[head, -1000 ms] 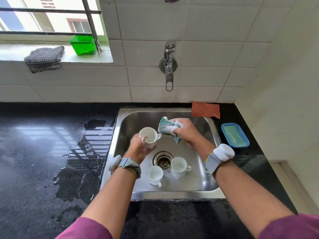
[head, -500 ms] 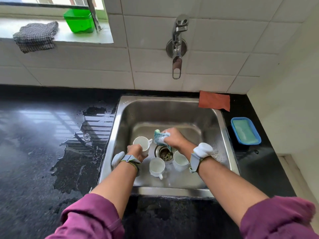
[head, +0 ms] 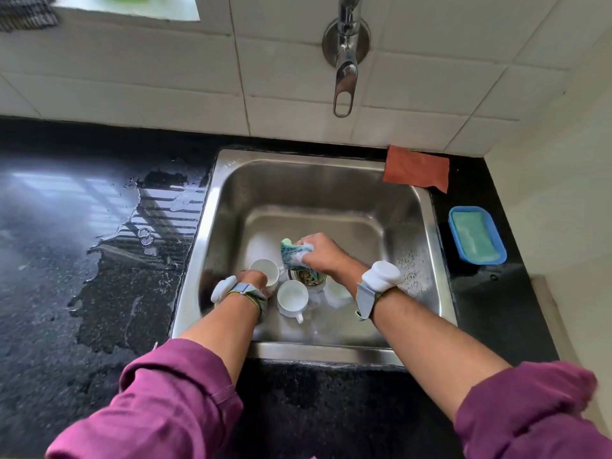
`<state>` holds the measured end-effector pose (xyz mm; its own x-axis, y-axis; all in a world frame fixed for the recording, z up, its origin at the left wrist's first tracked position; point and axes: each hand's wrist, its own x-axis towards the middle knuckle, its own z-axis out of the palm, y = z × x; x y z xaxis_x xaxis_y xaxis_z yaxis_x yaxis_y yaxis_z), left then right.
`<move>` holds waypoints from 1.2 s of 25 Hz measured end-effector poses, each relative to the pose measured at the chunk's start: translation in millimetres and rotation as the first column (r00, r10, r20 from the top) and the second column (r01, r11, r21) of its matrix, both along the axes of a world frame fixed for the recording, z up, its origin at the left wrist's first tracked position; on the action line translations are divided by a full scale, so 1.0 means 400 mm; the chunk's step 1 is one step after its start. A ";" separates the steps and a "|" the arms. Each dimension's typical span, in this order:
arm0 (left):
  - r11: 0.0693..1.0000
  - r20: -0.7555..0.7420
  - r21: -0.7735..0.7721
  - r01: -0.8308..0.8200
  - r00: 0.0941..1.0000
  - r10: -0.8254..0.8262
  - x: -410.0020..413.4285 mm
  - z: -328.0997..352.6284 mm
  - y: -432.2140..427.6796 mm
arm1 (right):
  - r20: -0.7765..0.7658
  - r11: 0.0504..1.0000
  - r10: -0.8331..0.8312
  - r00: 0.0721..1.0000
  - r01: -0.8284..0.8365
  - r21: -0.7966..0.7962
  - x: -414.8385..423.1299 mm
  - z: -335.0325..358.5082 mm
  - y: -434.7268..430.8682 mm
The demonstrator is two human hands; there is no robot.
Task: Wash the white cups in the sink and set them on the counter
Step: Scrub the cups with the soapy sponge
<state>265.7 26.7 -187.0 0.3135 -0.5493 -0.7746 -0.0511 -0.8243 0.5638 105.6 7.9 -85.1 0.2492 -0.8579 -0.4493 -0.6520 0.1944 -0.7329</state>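
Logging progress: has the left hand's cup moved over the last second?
Yes: the cup sank lower in the sink, now level with the drain, on its left.

Three cups (head: 292, 298) are in the sink (head: 324, 354) (beside its drain (head: 308, 277)); tap (head: 344, 71) behind, tray (head: 477, 235) on the counter (head: 490, 309) to the right

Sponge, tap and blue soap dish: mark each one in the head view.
Sponge (head: 291, 253): head view, soapy green face beside the fingers.
Tap (head: 344, 77): head view, middle of the spout.
Blue soap dish (head: 485, 261): head view, near rim.
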 end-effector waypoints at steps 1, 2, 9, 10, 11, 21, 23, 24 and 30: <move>0.999 0.015 0.009 0.041 0.999 -0.041 -0.001 -0.004 0.001 | -0.006 1.000 0.002 1.000 -0.002 0.004 0.001 0.001 0.001; 0.998 0.009 0.016 0.063 0.998 -0.063 0.002 -0.001 0.004 | -0.011 1.000 0.002 1.000 -0.002 0.007 0.002 0.000 0.001; 0.990 0.014 0.055 0.128 0.992 -0.129 0.008 0.005 0.011 | -0.024 1.000 0.021 0.999 -0.021 0.008 -0.002 0.004 0.015; 0.986 0.022 0.058 0.154 0.988 -0.155 0.008 0.008 0.012 | -0.021 1.000 0.021 1.000 -0.020 0.005 -0.003 0.005 0.016; 0.982 0.041 0.070 0.176 0.983 -0.179 0.001 0.020 0.013 | -0.018 1.000 0.016 1.000 -0.016 0.002 -0.006 0.005 0.018; 0.979 0.069 -0.198 0.040 0.997 -0.026 -0.111 0.211 -0.038 | 0.094 0.986 -0.145 0.985 0.151 -0.068 -0.019 0.047 0.027; 0.954 -0.152 -0.277 -0.114 0.986 0.074 -0.149 0.245 -0.045 | 0.113 0.977 -0.170 0.979 0.183 -0.111 -0.034 0.059 0.031; 0.947 -0.196 -0.287 -0.145 0.976 0.090 -0.170 0.257 -0.053 | 0.119 0.973 -0.173 0.978 0.188 -0.132 -0.048 0.065 0.034; 0.901 -0.314 -0.409 -0.141 0.949 0.006 -0.299 0.318 -0.077 | 0.062 0.962 -0.189 0.980 0.197 -0.188 -0.141 0.102 0.044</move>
